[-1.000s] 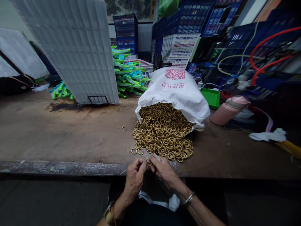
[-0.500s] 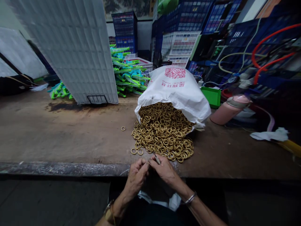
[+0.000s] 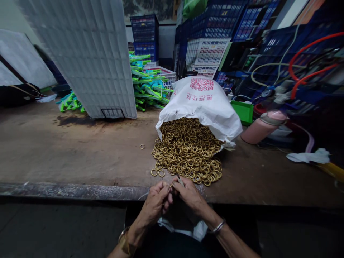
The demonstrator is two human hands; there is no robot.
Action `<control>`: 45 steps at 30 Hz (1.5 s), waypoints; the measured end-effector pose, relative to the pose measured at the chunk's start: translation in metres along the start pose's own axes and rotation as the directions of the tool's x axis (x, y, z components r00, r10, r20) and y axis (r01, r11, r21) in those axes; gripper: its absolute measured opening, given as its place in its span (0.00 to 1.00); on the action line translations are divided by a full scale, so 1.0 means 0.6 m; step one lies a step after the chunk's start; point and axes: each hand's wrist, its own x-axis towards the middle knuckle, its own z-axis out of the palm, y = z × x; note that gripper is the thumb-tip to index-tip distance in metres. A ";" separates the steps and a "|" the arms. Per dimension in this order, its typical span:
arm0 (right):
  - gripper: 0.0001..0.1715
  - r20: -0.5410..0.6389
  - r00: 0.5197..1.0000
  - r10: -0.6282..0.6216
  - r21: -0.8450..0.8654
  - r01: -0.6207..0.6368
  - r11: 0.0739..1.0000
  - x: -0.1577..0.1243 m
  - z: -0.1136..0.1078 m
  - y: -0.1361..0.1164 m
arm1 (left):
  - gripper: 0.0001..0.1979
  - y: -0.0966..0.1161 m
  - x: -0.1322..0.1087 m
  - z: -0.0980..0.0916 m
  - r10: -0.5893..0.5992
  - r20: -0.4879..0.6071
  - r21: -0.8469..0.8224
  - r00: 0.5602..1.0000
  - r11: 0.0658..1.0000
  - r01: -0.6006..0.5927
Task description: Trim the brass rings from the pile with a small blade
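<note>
Ring [image 3: 171, 186] shows as a mere gold sliver where the fingertips meet at the bench's near edge. The left hand [image 3: 157, 199] has thumb and fingers closed in a pinch on it; the right hand [image 3: 189, 193] comes up to its other side, its fingers also gripping a slim tool [image 3: 180, 181] that points to 11 o'clock. What kind of tool is too small to tell, as is whether it touches the gold.

At 10 o'clock from the fingertips, two loose rings [image 3: 161, 173] lie just beside the heap [image 3: 188, 157], which spreads from 12 to 1 o'clock out of the sack [image 3: 200, 102]. A stray [image 3: 142, 146] lies apart at 11 o'clock. Cloth [image 3: 200, 232] shows at 5 o'clock, below the hands.

As for progress, I judge that one piece is being worked and most remain: the heap is large and reaches back into the sack. No finished batch can be told from the rest, and whether the three loose ones are done is unclear.

Farther out on the bench [image 3: 80, 154], the panel [image 3: 102, 71] stands at 11 o'clock and the bottle [image 3: 262, 129] leans at 2.
</note>
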 end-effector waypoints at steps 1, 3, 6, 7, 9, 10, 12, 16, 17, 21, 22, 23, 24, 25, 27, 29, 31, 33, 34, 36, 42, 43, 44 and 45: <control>0.10 -0.015 1.000 -0.011 -0.036 0.010 0.999 0.000 0.000 0.000 | 0.17 0.000 -0.001 0.000 0.007 -0.003 -0.007 1.000 1.000 -0.007; 0.12 -0.063 0.996 -0.065 -0.176 0.053 0.983 -0.002 -0.002 0.001 | 0.17 0.000 -0.003 0.001 0.021 -0.012 -0.011 1.000 1.000 -0.022; 0.10 -0.054 0.983 -0.177 -0.435 0.136 0.890 -0.009 -0.002 0.008 | 0.17 0.005 -0.006 0.003 0.057 -0.027 0.007 0.998 0.998 -0.057; 0.09 -0.020 0.981 -0.195 -0.495 0.160 0.854 -0.012 -0.002 0.011 | 0.18 0.007 -0.007 0.003 0.066 -0.030 0.021 0.997 0.998 -0.066; 0.09 0.049 0.980 -0.195 -0.572 0.188 0.798 -0.018 0.000 0.016 | 0.18 0.009 -0.007 0.003 0.076 -0.037 0.050 0.996 0.996 -0.074; 0.10 0.071 0.980 -0.188 -0.600 0.193 0.776 -0.020 0.001 0.018 | 0.18 0.009 -0.007 0.002 0.083 -0.041 0.064 0.996 0.995 -0.080; 0.12 0.096 0.979 -0.181 -0.644 0.199 0.739 -0.023 0.003 0.019 | 0.18 0.007 -0.006 0.000 0.102 -0.053 0.090 0.993 0.991 -0.097; 0.14 0.151 0.971 -0.183 -0.688 0.236 0.686 -0.023 0.003 0.018 | 0.18 0.000 -0.005 -0.001 0.134 -0.063 0.125 0.989 0.984 -0.125; 0.14 0.159 0.971 -0.180 -0.696 0.239 0.677 -0.022 0.004 0.018 | 0.17 -0.001 -0.006 -0.001 0.140 -0.067 0.137 0.988 0.982 -0.130; 0.16 0.133 0.983 -0.129 -0.763 0.185 0.620 -0.020 0.011 0.016 | 0.16 0.000 -0.009 -0.004 0.116 -0.092 0.169 0.989 0.981 -0.100; 0.17 0.120 0.985 -0.121 -0.782 0.169 0.599 -0.019 0.014 0.015 | 0.16 0.001 -0.012 -0.005 0.090 -0.095 0.142 0.991 0.987 -0.076; 0.17 0.115 0.986 -0.120 -0.798 0.164 0.580 -0.018 0.018 0.015 | 0.15 0.001 -0.015 -0.007 0.062 -0.093 0.095 0.994 0.994 -0.053; 0.17 0.111 0.986 -0.122 -0.811 0.161 0.563 -0.016 0.021 0.014 | 0.15 0.000 -0.020 -0.008 0.037 -0.090 0.039 0.995 0.999 -0.034; 0.17 0.109 0.986 -0.127 -0.820 0.162 0.549 -0.013 0.023 0.014 | 0.15 0.000 -0.028 -0.009 0.019 -0.084 -0.016 0.996 1.000 -0.021; 0.16 0.098 0.988 -0.117 -0.837 0.146 0.527 -0.006 0.027 0.012 | 0.14 -0.001 -0.046 -0.008 -0.003 -0.049 -0.093 0.999 0.996 -0.002; 0.16 0.088 0.991 -0.099 -0.851 0.127 0.509 0.002 0.028 0.009 | 0.13 -0.002 -0.065 -0.006 -0.024 0.017 -0.124 1.000 0.992 0.026; 0.17 0.096 0.990 -0.105 -0.852 0.136 0.505 0.010 0.032 0.007 | 0.13 -0.003 -0.078 -0.004 -0.045 0.053 -0.167 0.998 0.984 0.053; 0.20 0.115 0.981 -0.157 -0.836 0.181 0.518 0.019 0.040 0.004 | 0.14 -0.004 -0.081 -0.007 -0.062 0.026 -0.227 0.998 0.972 0.066; 0.20 0.116 0.975 -0.189 -0.827 0.200 0.526 0.023 0.047 0.004 | 0.14 -0.004 -0.080 -0.011 -0.064 0.002 -0.254 0.998 0.965 0.062; 0.19 0.104 0.966 -0.235 -0.818 0.218 0.532 0.032 0.060 0.003 | 0.14 -0.003 -0.074 -0.021 -0.056 -0.039 -0.281 0.998 0.959 0.043; 0.13 0.046 0.968 -0.246 -0.867 0.161 0.471 0.057 0.087 0.004 | 0.10 0.000 -0.068 -0.048 -0.020 -0.063 -0.307 0.998 0.952 0.000; 0.13 0.044 0.970 -0.238 -0.876 0.152 0.457 0.059 0.089 0.004 | 0.08 0.001 -0.068 -0.050 -0.018 -0.069 -0.329 0.997 0.944 -0.006; 0.13 0.042 0.973 -0.228 -0.885 0.143 0.444 0.061 0.090 0.003 | 0.07 0.001 -0.068 -0.052 -0.020 -0.070 -0.350 0.997 0.937 -0.006; 0.13 0.039 0.975 -0.220 -0.892 0.133 0.431 0.062 0.092 0.003 | 0.06 0.002 -0.068 -0.054 -0.025 -0.063 -0.368 0.998 0.930 0.000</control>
